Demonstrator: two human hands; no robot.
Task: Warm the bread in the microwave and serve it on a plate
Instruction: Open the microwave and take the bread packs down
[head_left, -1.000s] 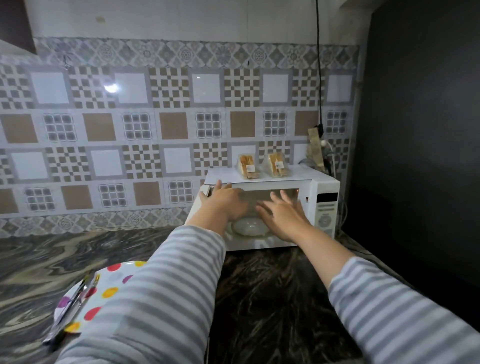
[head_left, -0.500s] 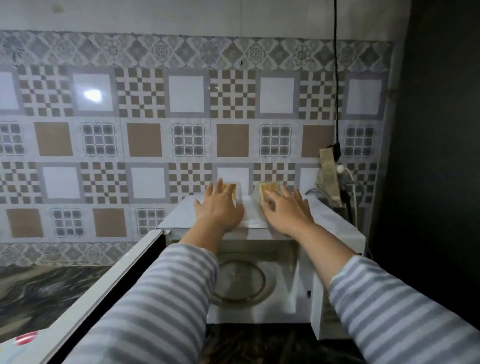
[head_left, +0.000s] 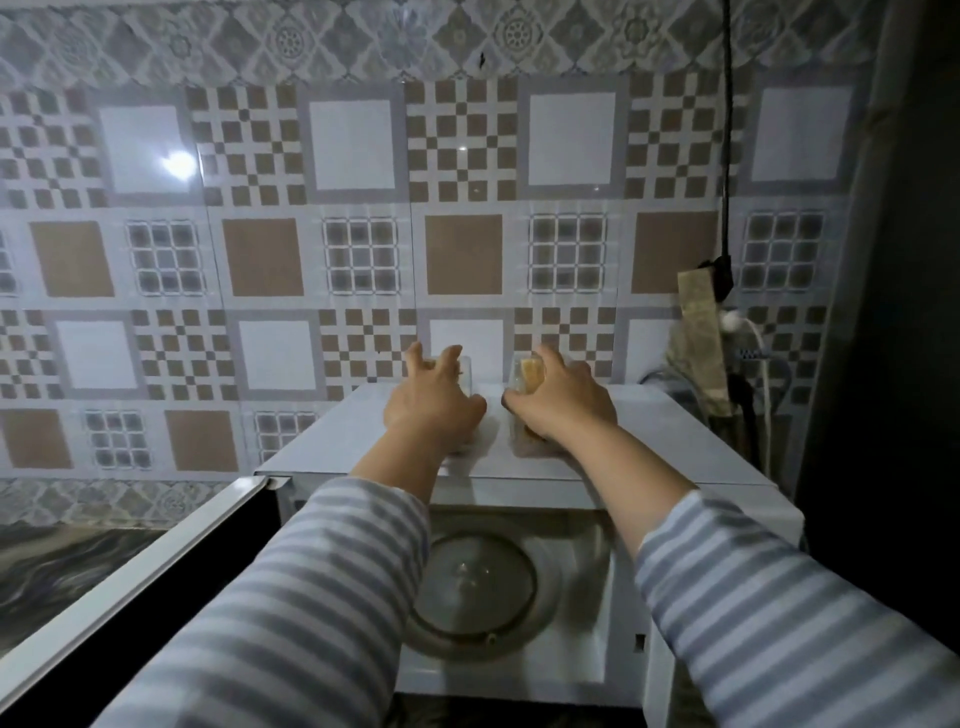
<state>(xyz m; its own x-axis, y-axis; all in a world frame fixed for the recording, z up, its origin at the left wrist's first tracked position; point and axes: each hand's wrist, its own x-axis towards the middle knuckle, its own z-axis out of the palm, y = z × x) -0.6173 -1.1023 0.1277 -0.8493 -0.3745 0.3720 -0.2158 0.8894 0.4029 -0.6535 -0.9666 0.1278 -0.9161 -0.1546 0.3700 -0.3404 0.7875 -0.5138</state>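
A white microwave (head_left: 675, 447) stands against the tiled wall with its door (head_left: 156, 561) swung open to the left. Inside lies a bare glass turntable (head_left: 475, 582). Two clear plastic packs of bread sit on the microwave's top. My left hand (head_left: 434, 408) covers the left bread pack (head_left: 465, 371), fingers curled round it, so little of the pack shows. My right hand (head_left: 563, 400) grips the right bread pack (head_left: 527, 374), whose golden bread peeks out above my fingers. The plate is out of view.
A black cable (head_left: 727, 130) hangs down the wall at the right to a plug and socket strip (head_left: 701, 338) beside the microwave. A dark wall (head_left: 904, 312) closes off the right side. Marbled dark counter (head_left: 52, 566) shows at lower left, behind the open door.
The microwave door has gone from closed to fully open. Both hands rose from the door front to the top of the microwave and now curl round the two bread packs.
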